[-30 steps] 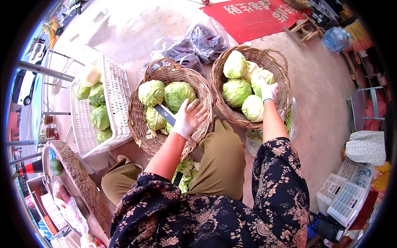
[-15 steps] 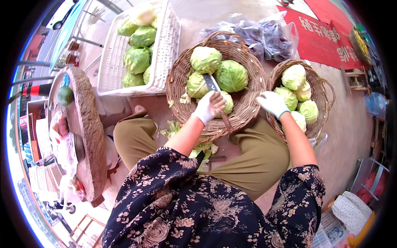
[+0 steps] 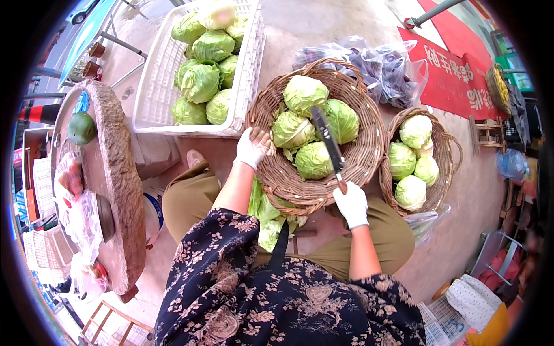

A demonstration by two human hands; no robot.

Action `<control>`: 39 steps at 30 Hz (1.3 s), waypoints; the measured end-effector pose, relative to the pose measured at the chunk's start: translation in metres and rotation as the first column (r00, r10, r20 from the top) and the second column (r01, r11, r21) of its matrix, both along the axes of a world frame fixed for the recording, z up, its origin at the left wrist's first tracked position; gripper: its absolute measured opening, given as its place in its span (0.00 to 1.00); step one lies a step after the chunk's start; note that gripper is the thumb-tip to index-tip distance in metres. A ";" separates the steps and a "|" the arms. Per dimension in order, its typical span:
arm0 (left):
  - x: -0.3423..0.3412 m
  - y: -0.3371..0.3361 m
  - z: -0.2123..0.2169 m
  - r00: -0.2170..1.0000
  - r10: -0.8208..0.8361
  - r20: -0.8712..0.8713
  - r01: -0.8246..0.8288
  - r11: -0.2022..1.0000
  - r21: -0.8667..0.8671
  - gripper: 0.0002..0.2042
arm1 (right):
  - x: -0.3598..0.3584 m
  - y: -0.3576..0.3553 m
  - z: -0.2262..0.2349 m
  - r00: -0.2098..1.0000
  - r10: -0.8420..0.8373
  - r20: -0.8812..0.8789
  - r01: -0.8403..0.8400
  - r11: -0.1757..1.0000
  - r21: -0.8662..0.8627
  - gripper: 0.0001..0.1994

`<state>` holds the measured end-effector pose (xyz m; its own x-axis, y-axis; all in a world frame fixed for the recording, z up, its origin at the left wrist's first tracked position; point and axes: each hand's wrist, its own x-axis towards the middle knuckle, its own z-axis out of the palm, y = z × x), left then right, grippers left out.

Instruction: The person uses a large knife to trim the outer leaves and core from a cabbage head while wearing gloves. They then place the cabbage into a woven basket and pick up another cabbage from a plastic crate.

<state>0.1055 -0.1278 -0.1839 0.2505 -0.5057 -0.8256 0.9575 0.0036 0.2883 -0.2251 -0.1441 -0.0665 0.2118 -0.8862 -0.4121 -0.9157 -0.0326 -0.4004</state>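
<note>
A large wicker basket [image 3: 358, 167] sits in front of my knees and holds several green cabbages [image 3: 314, 160]. My left hand [image 3: 252, 148], in a white glove, grips the basket's left rim. My right hand [image 3: 351, 203], also gloved, holds a long knife [image 3: 326, 141] by its handle at the basket's near rim, with the blade lying over the cabbages. Loose cabbage leaves [image 3: 266, 212] lie between my legs under the basket.
A smaller wicker basket [image 3: 441, 141] of pale trimmed cabbages [image 3: 411, 192] stands to the right. A white plastic crate [image 3: 157, 92] of green cabbages [image 3: 201, 82] is at the upper left. A round stone slab [image 3: 118, 173] is on the left, plastic bags [image 3: 384, 63] and a red banner [image 3: 456, 78] lie behind.
My right hand left the smaller basket and now holds the knife, which my left hand held before. My left hand moved to the big basket's rim. The view swung left.
</note>
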 end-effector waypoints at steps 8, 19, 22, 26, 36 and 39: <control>-0.011 -0.110 -0.006 0.894 -0.385 0.231 0.389 0.921 0.030 0.39 | 0.086 -0.141 -0.053 0.942 -0.046 0.333 0.172 0.917 -0.361 0.16; -0.008 -0.179 -0.056 0.785 -0.555 0.276 0.548 0.829 0.110 0.33 | 0.155 -0.233 -0.140 0.848 -0.132 0.514 0.225 0.966 -0.124 0.17; -0.015 -0.162 -0.046 0.812 -0.443 0.379 0.480 0.877 -0.003 0.30 | 0.153 -0.216 -0.130 0.712 -0.217 0.668 0.302 0.953 -0.012 0.15; -0.022 -0.094 -0.005 0.767 -0.234 0.598 0.295 0.955 -0.004 0.23 | 0.161 -0.169 -0.065 0.302 -0.371 0.878 0.380 0.892 0.246 0.11; -0.030 0.117 0.080 0.997 0.052 0.055 0.000 0.727 -0.686 0.34 | 0.143 0.011 0.048 0.349 -0.241 0.906 -0.040 0.962 0.271 0.14; -0.035 0.158 0.054 0.988 0.136 -0.070 -0.151 0.788 -0.596 0.33 | 0.120 0.027 0.011 0.448 -0.218 0.867 -0.049 0.962 0.268 0.12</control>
